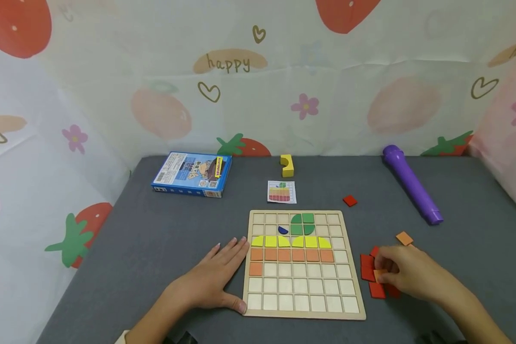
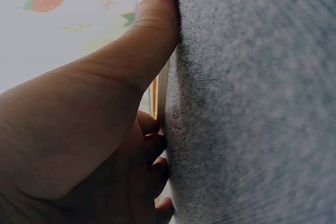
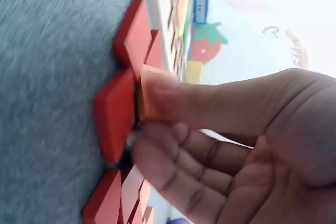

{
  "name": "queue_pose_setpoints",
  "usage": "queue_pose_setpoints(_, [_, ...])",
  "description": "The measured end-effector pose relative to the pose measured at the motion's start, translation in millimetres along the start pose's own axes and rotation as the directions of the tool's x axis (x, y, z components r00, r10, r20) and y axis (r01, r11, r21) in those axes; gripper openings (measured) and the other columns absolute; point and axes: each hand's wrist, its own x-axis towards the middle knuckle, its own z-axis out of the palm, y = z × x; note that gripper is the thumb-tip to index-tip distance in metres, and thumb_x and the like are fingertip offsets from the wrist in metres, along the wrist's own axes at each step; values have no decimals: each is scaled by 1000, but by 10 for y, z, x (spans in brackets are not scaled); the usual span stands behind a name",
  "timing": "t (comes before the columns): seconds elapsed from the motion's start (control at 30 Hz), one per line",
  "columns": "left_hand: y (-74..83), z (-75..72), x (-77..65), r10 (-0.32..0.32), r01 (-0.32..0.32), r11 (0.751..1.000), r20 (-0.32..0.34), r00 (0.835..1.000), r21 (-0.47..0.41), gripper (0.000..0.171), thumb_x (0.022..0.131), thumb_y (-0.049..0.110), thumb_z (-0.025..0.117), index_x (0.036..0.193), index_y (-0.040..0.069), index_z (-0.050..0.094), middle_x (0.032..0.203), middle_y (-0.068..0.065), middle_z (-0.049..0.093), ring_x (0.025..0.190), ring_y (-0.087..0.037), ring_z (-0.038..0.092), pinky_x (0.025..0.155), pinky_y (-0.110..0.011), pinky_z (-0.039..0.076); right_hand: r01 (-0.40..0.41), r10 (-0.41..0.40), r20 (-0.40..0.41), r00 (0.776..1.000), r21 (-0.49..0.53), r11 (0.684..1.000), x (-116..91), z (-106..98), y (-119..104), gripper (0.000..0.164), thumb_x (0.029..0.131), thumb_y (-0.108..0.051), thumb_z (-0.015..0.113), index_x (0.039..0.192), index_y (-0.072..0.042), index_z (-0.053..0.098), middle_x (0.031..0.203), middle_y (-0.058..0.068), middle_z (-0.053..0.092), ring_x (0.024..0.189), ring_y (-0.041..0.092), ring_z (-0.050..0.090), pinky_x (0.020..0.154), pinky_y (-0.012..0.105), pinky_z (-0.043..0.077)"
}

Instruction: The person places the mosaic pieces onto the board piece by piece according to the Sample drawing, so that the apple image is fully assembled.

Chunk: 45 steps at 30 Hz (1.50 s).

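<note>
A wooden grid board [image 1: 299, 313] lies on the grey table. Its upper cells hold green pieces [image 1: 303, 224], a dark blue half-round [image 1: 283, 230], a row of yellow pieces [image 1: 270, 241], a full row of orange squares [image 1: 284, 255] and one orange square below that row. My left hand [image 1: 212, 282] lies with fingers spread along the board's left edge, thumb at the lower left corner. To the right of the board my right hand [image 1: 406, 270] pinches an orange square tile [image 3: 152, 95] between thumb and fingers, close over red tiles [image 3: 116, 111].
A picture card [image 1: 281, 192] and a yellow block [image 1: 287, 166] stand behind the board. Back left is a blue box [image 1: 192, 174]; at right lies a purple marker-shaped tube [image 1: 413, 184]. One red tile [image 1: 350, 200] and an orange tile [image 1: 404, 238] lie apart.
</note>
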Motion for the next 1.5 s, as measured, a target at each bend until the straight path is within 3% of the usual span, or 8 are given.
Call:
queue_pose_setpoints(0.2, [-10,3,3,-7,7,1000,1,1000,18,126,73,78,67,163,12,9,168,-3,6,153,-23,2,119,-54,4,-5,5,0,1000,169,986,53,-37,-75,8,91,-10,74,93,-10,67,82,-5,64,70,8,62,62,27,53])
queue_pose_setpoints(0.47, [-3,2,7,-1,1,1000,5,1000,13,125,73,78,67,163,12,9,168,-4,6,153,-24,2,119,-54,5,-18,22,-11,1000,293,956,207,38,-260,7,89,-7,75,91,-8,69,80,1,67,65,16,63,59,30,55])
queue_pose_setpoints(0.8, [-13,14,12,-8,8,1000,5,1000,17,126,72,78,67,163,13,8,168,-3,6,153,-23,2,120,-53,4,22,-18,-23,1000,235,972,474,189,-460,11,87,-11,79,87,-14,68,84,-4,67,68,12,61,60,28,50])
queue_pose_setpoints(1.13, [-19,20,12,-11,11,1000,10,1000,18,126,72,79,66,163,14,8,168,-3,6,153,-22,1,119,-53,4,168,-170,-4,985,179,969,784,494,-745,16,86,-3,77,84,-14,66,79,-10,63,67,7,58,62,26,50])
queue_pose_setpoints(1.5, [-5,24,-2,-8,8,1000,-8,1000,17,125,72,77,68,163,13,10,168,-3,7,153,-22,3,120,-53,4,233,-233,-5,972,110,966,1075,783,-1075,20,85,0,78,79,-14,64,75,-11,60,68,6,54,62,25,49])
